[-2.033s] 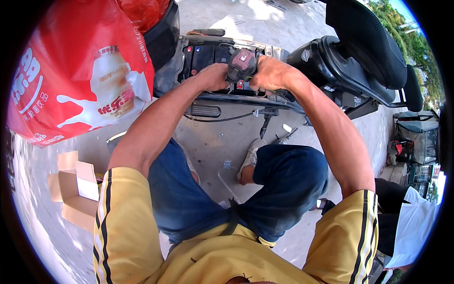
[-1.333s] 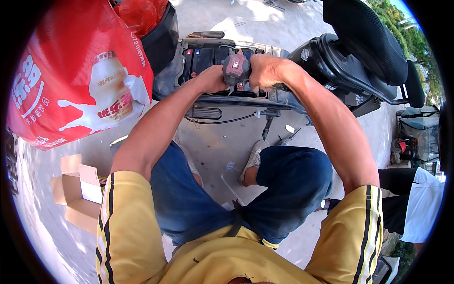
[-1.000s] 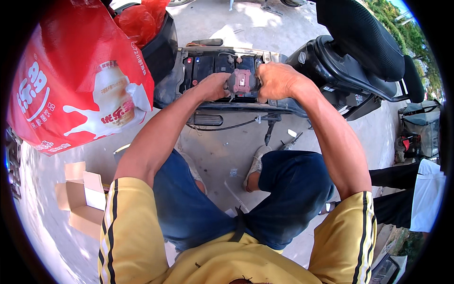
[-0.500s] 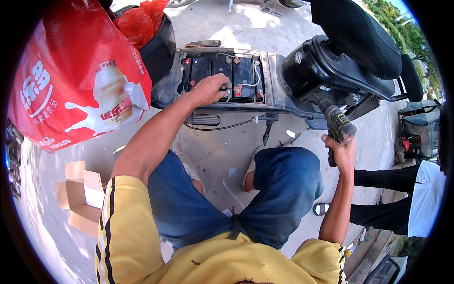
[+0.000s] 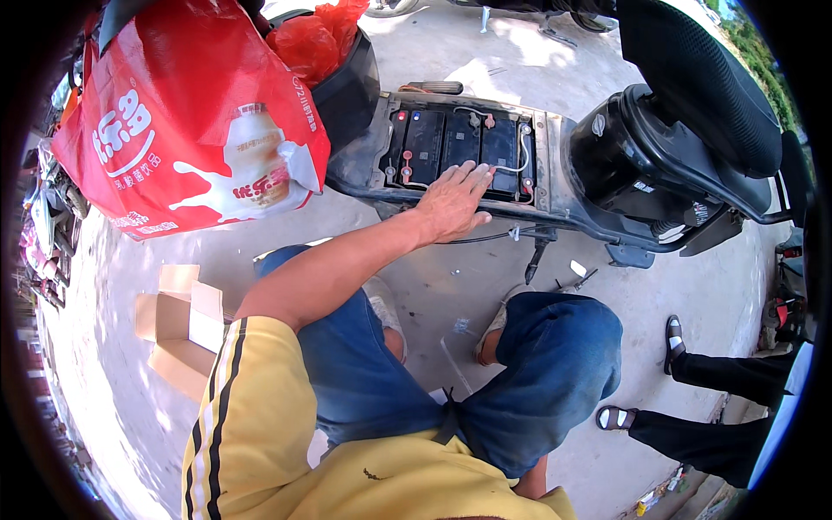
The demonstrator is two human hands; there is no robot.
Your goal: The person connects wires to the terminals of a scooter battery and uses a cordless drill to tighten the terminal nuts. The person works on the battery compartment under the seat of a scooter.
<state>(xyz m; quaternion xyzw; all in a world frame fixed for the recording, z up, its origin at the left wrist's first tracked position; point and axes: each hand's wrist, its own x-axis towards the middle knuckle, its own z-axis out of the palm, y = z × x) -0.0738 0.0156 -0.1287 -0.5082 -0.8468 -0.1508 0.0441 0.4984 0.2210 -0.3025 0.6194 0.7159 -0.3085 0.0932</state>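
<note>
With the left hand as the centre of the dial, the left hand (image 5: 452,204) is palm-down and bare, its fingers slightly apart and pointing to 1 o'clock, with nothing visible in its grasp. Its fingertips lie over the near edge of a row of black rectangular batteries (image 5: 464,143), at 12 to 1 o'clock; whether they touch, I cannot tell. The batteries sit side by side in the uncovered, dusty grey-framed compartment (image 5: 542,147) of a black scooter's footboard. A curved white wire (image 5: 526,153) runs across the rightmost battery at 2 o'clock.

The right hand is out of sight, so its state I cannot tell; a strip of bare right forearm (image 5: 533,479) shows between 5 and 6 o'clock.

A large red-and-white printed bag (image 5: 199,113) hangs toward 10 o'clock, an unfolded-topped brown cardboard box (image 5: 169,319) sits at 8, and a black textured scooter seat (image 5: 706,87) rises at 2. Someone in black trousers (image 5: 702,446) and sandals stands toward 4.
</note>
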